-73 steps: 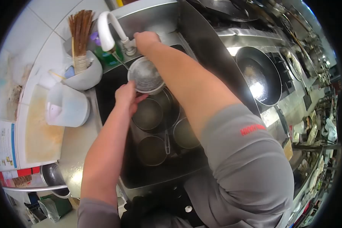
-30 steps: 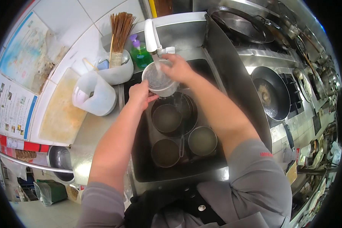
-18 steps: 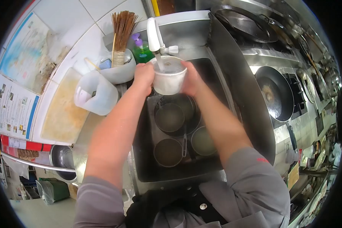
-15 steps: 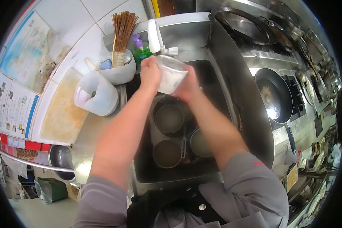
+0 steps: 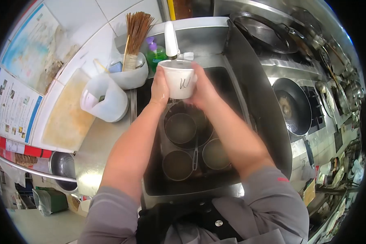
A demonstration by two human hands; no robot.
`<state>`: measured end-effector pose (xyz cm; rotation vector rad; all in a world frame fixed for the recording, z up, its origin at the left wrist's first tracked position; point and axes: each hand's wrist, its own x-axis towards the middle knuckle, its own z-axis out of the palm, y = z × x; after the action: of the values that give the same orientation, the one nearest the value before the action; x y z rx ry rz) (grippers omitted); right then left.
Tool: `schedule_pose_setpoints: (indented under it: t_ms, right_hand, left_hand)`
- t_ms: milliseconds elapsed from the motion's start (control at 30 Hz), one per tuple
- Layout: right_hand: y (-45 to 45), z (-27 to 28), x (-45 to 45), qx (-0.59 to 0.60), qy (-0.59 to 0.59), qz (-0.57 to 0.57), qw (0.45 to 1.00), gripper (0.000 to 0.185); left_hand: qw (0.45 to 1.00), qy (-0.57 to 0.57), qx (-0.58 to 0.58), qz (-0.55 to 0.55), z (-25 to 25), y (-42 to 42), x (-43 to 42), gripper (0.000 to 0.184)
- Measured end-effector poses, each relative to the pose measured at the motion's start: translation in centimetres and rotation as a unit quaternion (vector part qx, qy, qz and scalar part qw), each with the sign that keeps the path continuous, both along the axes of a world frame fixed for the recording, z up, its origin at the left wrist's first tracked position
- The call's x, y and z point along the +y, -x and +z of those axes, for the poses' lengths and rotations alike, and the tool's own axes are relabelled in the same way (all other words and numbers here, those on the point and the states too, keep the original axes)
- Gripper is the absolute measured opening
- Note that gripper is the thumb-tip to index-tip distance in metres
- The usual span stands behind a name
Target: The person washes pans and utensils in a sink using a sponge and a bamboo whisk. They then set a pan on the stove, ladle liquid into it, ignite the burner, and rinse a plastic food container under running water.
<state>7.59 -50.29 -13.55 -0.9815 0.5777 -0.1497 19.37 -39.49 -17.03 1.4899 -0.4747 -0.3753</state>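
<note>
A white tub point(image 5: 178, 83) with a dark handwritten mark on its side is held upright between my two hands, above the sink point(image 5: 150, 179). My left hand point(image 5: 160, 87) grips its left side and my right hand point(image 5: 201, 87) its right side; some fingers are hidden behind it. Just over the tub's rim is the spout of the white faucet point(image 5: 171, 40). Below, a small round pan point(image 5: 180, 128) sits inside a larger one in the dark sink. Two more round vessels, a brown-looking one point(image 5: 177, 165) and a greenish one point(image 5: 216, 154), lie nearer me.
Left of the sink stand a cut-open white plastic jug point(image 5: 110, 103), a white container point(image 5: 132, 77) holding a stiff brush point(image 5: 137, 36), and a green soap bottle point(image 5: 155, 55) with a purple pump. Beyond the metal partition point(image 5: 264, 110) at right, a frying pan point(image 5: 299, 107) rests on a stove.
The tub has turned from a tilt to nearly upright, so its handwritten mark now faces me. Both hands have turned with it and still hold it under the faucet.
</note>
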Motion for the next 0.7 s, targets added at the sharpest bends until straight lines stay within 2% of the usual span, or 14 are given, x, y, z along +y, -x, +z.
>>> schedule_pose_setpoints:
  t_ms: [33, 133, 167, 267, 300, 400, 433, 533, 567, 600, 667, 700]
  right_hand:
    - [0.6, 1.0, -0.1, 0.049, 0.077, 0.012, 0.996, 0.077]
    - [-0.2, -1.3, -1.6, 0.036, 0.102, -0.001, 0.994, 0.084]
    - [-0.5, -2.4, -2.3, -0.035, 0.034, 0.039, 0.998, 0.082]
    - [-0.6, -4.3, -2.1, -0.055, -0.001, 0.04, 0.998, 0.078]
    - [0.0, -4.3, -1.5, -0.043, -0.018, 0.022, 0.999, 0.074]
    - [1.1, -4.8, -1.0, -0.066, -0.079, -0.003, 0.995, 0.073]
    - [0.7, -6.2, -1.3, -0.093, -0.078, -0.01, 0.993, 0.071]
    - [1.4, -5.6, -0.9, -0.156, -0.093, 0.001, 0.983, 0.069]
    - [1.2, -6.6, -1.5, -0.151, -0.076, 0.007, 0.986, 0.07]
    - [1.5, -5.9, -1.3, -0.153, -0.086, 0.013, 0.984, 0.07]
    - [2.1, -4.3, -1.1, -0.162, -0.099, 0.023, 0.981, 0.071]
    - [1.9, -4.1, -1.0, -0.157, -0.136, 0.02, 0.978, 0.071]
  left_hand:
    - [0.991, 0.041, 0.116, -0.043, 0.6, -0.5, 0.6, 0.079]
    - [0.97, 0.007, 0.233, -0.065, 2.0, 0.3, 1.2, 0.079]
    - [0.967, -0.014, 0.24, -0.079, 1.4, 0.0, 1.0, 0.082]
    - [0.981, -0.191, 0.022, -0.017, 0.3, 0.6, -0.6, 0.082]
    - [0.974, -0.202, -0.103, -0.024, 0.2, 0.5, -0.9, 0.075]
    - [0.936, -0.22, -0.269, 0.046, 0.0, 2.4, -1.5, 0.075]
    - [0.913, -0.182, -0.352, 0.094, -0.8, 3.0, -1.6, 0.076]
    - [0.973, -0.152, -0.163, 0.057, 1.9, 4.9, -0.7, 0.067]
    - [0.991, -0.121, 0.046, -0.038, 1.3, 2.5, -0.7, 0.065]
    - [0.987, -0.057, 0.138, -0.051, 1.3, 2.3, -0.2, 0.063]
    - [0.944, 0.078, 0.311, -0.08, 1.6, 2.1, 0.3, 0.059]
    - [0.944, 0.095, 0.308, -0.07, 1.4, 2.4, 0.0, 0.054]
